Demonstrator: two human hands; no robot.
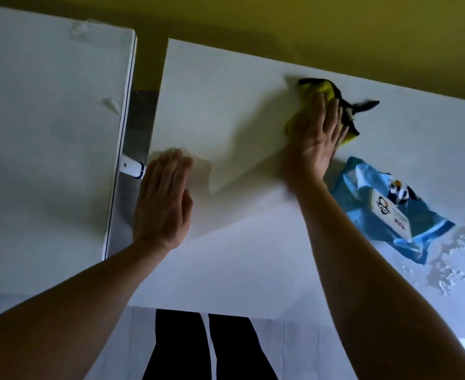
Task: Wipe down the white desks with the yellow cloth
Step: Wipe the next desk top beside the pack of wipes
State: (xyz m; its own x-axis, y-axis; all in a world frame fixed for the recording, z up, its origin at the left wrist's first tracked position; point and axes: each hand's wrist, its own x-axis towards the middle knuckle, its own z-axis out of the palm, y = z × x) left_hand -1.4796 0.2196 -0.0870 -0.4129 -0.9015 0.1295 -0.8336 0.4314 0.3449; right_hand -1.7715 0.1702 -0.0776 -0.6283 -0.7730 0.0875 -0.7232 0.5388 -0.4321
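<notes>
A second white desk (47,133) stands at far left, separated by a narrow gap from the main white rectangular desk (239,256); a small white clip with a dark edge (132,167) projects from its right edge into that gap.

Left hand (162,198): laid flat, palm down, on the near-left part of the main desk, just beside its left edge. The fingers are straight and close together, pointing toward the far side. It holds nothing. The bare left forearm runs in from the near-left corner, rising diagonally to the wrist.

Right hand (315,138): flat, palm down, fingers straight and slightly fanned, pressing on the crumpled yellow cloth with black trim (324,87). The cloth is bunched, not folded; it lies on the far middle of the main desk, close to the far edge, with its long axis running from far-left to near-right. Most of it is covered by the fingers; a black corner sticks out to the right. The hand is motion-blurred. The right forearm extends from the near-right corner, roughly straight, up to the wrist.

A blue plastic pack of wet wipes with a white label (390,209) lies flat just right of the right wrist. Water droplets and smears (450,270) sit on the desk surface at near right.
</notes>
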